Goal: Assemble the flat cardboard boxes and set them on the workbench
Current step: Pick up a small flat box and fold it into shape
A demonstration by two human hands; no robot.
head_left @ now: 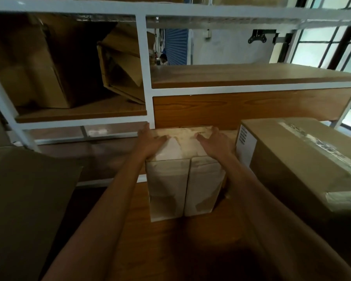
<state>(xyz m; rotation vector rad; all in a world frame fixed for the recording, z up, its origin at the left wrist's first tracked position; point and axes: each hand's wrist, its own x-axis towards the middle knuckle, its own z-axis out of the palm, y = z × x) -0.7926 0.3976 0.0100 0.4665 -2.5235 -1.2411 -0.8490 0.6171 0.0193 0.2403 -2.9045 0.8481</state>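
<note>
Both hands are lying flat, fingers spread: the left hand [152,141] and right hand [216,144] are pressing the small pale cardboard box [182,179] down on the brown wooden workbench [170,240]. Pushing evenly should be keeping its flaps shut.

The pale cardboard box [182,179] stands assembled on the wooden workbench [170,250], its flaps folded shut.
</note>
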